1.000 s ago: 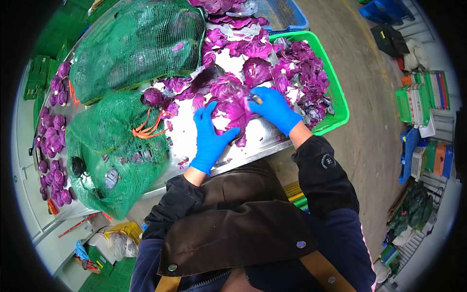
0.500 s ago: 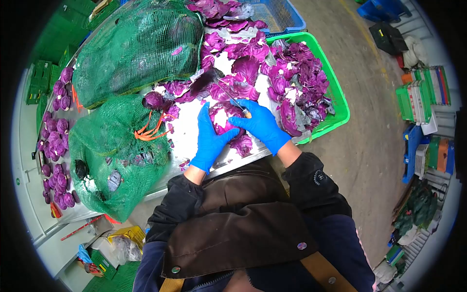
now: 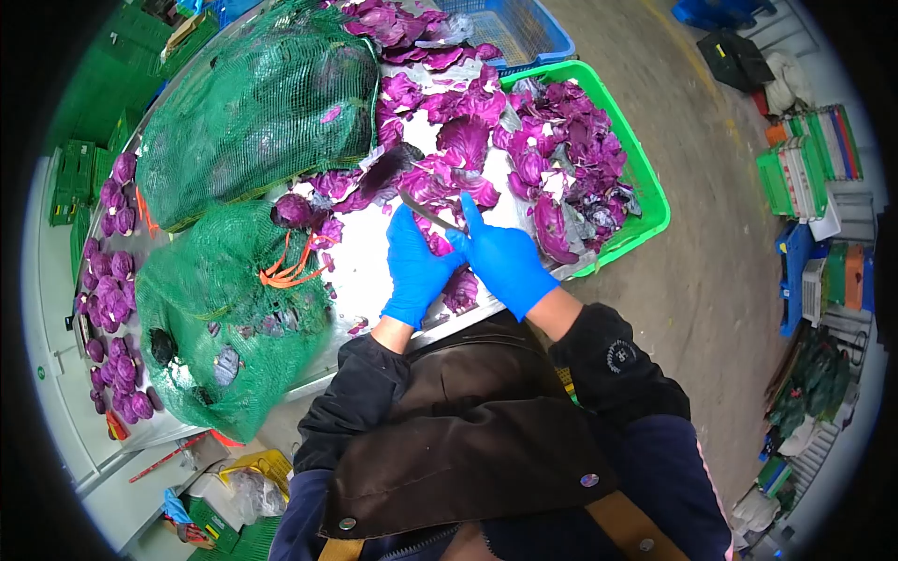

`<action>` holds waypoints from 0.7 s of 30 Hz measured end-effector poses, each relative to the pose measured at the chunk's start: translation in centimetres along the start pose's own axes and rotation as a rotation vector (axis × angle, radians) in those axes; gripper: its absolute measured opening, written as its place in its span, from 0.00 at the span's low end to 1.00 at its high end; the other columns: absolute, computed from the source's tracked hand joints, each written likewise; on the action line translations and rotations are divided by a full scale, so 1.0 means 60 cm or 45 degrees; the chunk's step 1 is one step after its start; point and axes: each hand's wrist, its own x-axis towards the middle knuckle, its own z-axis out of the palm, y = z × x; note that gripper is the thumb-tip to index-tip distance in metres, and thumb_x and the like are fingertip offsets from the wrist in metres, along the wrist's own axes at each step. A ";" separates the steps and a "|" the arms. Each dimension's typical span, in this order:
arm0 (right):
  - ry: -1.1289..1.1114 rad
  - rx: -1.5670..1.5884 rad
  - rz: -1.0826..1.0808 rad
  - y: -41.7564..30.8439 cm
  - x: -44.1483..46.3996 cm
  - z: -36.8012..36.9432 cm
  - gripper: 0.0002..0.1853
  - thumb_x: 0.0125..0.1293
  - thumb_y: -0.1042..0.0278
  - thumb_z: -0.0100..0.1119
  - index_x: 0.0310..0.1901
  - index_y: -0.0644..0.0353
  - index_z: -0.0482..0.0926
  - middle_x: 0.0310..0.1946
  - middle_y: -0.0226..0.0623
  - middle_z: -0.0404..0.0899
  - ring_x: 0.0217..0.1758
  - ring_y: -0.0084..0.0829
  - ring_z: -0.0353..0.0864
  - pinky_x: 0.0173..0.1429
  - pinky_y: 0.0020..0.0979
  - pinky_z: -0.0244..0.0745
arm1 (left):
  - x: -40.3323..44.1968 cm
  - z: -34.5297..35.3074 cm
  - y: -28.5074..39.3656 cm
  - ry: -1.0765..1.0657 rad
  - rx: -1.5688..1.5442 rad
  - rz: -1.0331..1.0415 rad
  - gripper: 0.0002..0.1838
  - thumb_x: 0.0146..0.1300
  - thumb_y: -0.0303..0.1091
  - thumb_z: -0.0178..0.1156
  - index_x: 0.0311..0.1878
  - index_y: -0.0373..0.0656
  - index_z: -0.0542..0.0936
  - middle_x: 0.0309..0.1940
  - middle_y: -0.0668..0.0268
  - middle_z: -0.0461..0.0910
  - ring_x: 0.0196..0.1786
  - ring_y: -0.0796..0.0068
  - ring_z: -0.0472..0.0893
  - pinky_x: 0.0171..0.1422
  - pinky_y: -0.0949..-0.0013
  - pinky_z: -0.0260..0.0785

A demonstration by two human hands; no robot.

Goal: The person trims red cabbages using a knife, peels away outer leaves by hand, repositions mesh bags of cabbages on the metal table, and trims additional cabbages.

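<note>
My right hand (image 3: 508,262), in a blue glove, grips a knife (image 3: 428,215); its dark blade points left across the gap between my hands. My left hand (image 3: 417,269), gloved too, is curled against a red cabbage (image 3: 439,244), mostly hidden behind my fingers. The two hands meet at the thumbs, over the near edge of the white table (image 3: 360,245). A loose purple leaf (image 3: 461,290) lies just below them. More cut leaves (image 3: 465,140) are heaped beyond the blade.
A green crate (image 3: 655,210) full of leaves stands right, a blue crate (image 3: 561,42) behind it. Green mesh sacks (image 3: 262,103) cover the table's left, one tied with orange string (image 3: 285,273). Several cabbage heads (image 3: 114,290) line the far left edge.
The knife has swung out so that its blade points left. My right hand has turned, and the cabbage between my hands is now more covered. The view has shifted slightly.
</note>
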 end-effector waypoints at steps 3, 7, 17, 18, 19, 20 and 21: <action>0.006 0.035 0.009 0.006 -0.002 0.006 0.37 0.71 0.42 0.44 0.70 0.63 0.58 0.21 0.49 0.80 0.21 0.47 0.81 0.24 0.46 0.72 | 0.007 0.005 -0.006 0.035 -0.053 0.004 0.55 0.41 0.47 0.78 0.70 0.38 0.58 0.63 0.46 0.65 0.65 0.47 0.67 0.68 0.52 0.62; -0.002 0.323 0.203 0.022 0.041 -0.017 0.32 0.69 0.39 0.45 0.58 0.61 0.74 0.28 0.51 0.82 0.34 0.52 0.83 0.38 0.48 0.76 | -0.001 0.002 -0.002 0.045 -0.036 0.011 0.56 0.38 0.46 0.78 0.69 0.36 0.59 0.63 0.46 0.65 0.65 0.46 0.66 0.69 0.51 0.61; 0.220 0.637 0.561 0.124 0.100 0.038 0.31 0.57 0.47 0.67 0.54 0.64 0.76 0.40 0.49 0.83 0.44 0.48 0.83 0.46 0.41 0.77 | -0.023 -0.043 -0.094 -0.238 -0.463 0.176 0.61 0.41 0.47 0.79 0.74 0.40 0.51 0.72 0.50 0.55 0.73 0.54 0.59 0.76 0.57 0.54; 0.217 0.630 0.556 0.115 0.094 0.025 0.31 0.57 0.47 0.67 0.54 0.64 0.76 0.40 0.49 0.83 0.44 0.48 0.83 0.46 0.41 0.77 | -0.022 -0.045 -0.093 -0.245 -0.490 0.196 0.60 0.42 0.46 0.79 0.74 0.40 0.52 0.72 0.51 0.55 0.73 0.56 0.59 0.76 0.58 0.54; 0.172 0.450 0.456 0.096 0.074 -0.001 0.34 0.58 0.45 0.66 0.57 0.64 0.74 0.39 0.49 0.83 0.41 0.49 0.84 0.43 0.43 0.77 | -0.025 -0.044 -0.091 -0.255 -0.521 0.211 0.59 0.44 0.45 0.78 0.74 0.40 0.52 0.72 0.52 0.55 0.73 0.57 0.59 0.76 0.58 0.54; 0.129 0.272 0.355 0.077 0.056 -0.020 0.36 0.58 0.42 0.65 0.59 0.63 0.71 0.37 0.49 0.83 0.39 0.50 0.84 0.41 0.44 0.77 | -0.023 -0.044 -0.084 -0.251 -0.529 0.208 0.59 0.44 0.45 0.78 0.74 0.40 0.52 0.72 0.52 0.55 0.73 0.57 0.59 0.76 0.58 0.54; 0.225 0.289 0.210 0.059 0.045 -0.024 0.38 0.59 0.41 0.63 0.62 0.62 0.68 0.36 0.48 0.83 0.37 0.49 0.84 0.39 0.44 0.77 | -0.016 -0.043 -0.075 -0.249 -0.553 0.120 0.57 0.45 0.44 0.78 0.74 0.40 0.53 0.71 0.52 0.57 0.73 0.58 0.60 0.75 0.59 0.54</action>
